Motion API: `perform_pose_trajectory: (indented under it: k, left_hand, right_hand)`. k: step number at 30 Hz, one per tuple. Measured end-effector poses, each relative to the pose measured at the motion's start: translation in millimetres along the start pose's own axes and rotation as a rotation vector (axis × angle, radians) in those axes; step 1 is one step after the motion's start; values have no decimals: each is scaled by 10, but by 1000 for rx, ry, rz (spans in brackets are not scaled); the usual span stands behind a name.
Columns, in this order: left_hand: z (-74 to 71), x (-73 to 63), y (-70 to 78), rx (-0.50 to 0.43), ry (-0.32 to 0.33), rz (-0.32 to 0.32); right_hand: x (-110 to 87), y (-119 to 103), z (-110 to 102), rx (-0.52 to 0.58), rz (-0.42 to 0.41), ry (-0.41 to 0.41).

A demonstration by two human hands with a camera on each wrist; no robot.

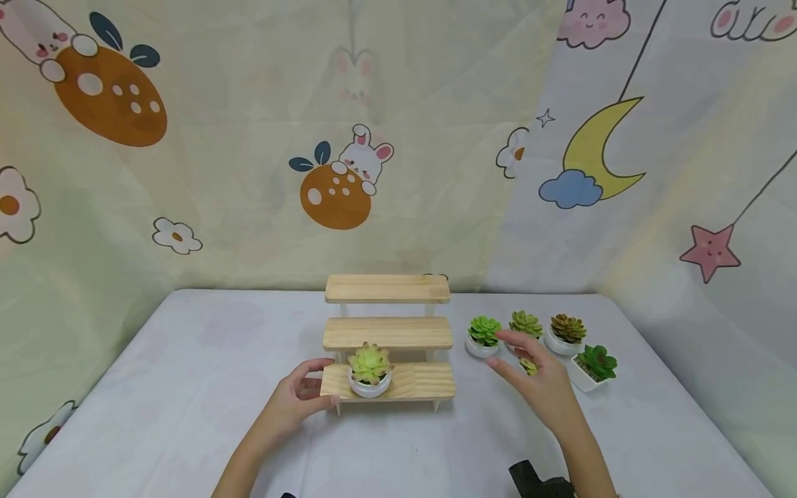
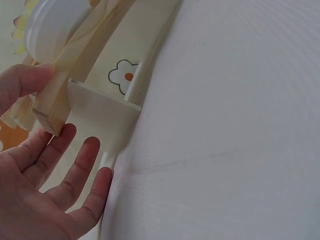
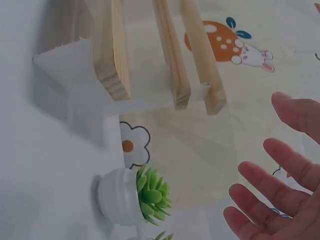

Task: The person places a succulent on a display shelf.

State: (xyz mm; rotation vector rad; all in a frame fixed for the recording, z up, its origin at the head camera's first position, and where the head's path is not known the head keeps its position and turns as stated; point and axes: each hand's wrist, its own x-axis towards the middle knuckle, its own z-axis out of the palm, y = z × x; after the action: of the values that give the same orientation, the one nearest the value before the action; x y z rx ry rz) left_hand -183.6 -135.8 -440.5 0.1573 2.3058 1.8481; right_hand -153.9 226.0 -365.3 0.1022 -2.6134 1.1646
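Observation:
A three-tier wooden stand (image 1: pixel 387 333) with white supports stands on the table. On its lowest shelf, left of the middle, sits a pale green succulent (image 1: pixel 370 364) in a round white pot. My left hand (image 1: pixel 297 397) grips that shelf's left end, thumb on the board and fingertips (image 2: pixel 66 131) at its underside. My right hand (image 1: pixel 540 384) hovers with spread fingers over the plants right of the stand, holding nothing. A bright green succulent (image 1: pixel 484 332) in a white pot is nearest its fingertips. Behind the hand, another small succulent (image 1: pixel 528 366) is partly hidden.
Beyond my right hand are a light green succulent (image 1: pixel 526 323), a brownish succulent (image 1: pixel 567 328) and a dark green one (image 1: pixel 596 362) in a square pot. A black object (image 1: pixel 540 482) lies at the front edge. Patterned cloth (image 1: pixel 423 207) rises behind the white table (image 1: pixel 218 360).

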Motion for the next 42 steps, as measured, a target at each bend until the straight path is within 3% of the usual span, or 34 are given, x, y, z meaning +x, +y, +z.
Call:
perform_pose_trajectory:
  k: [7, 15, 33, 42]
  left_hand:
    - [-1, -8, 1, -6, 4, -1]
    - [-7, 0, -6, 5, -9, 6]
    - [-16, 17, 5, 14, -23, -5]
    - [-35, 14, -7, 6, -31, 10]
  right_hand:
    - [15, 104, -130, -3, 34, 21]
    - [23, 271, -283, -40, 208, -36]
    - [54, 612, -269, -99, 299, -90]
    - [75, 733, -260, -135, 408, -170]
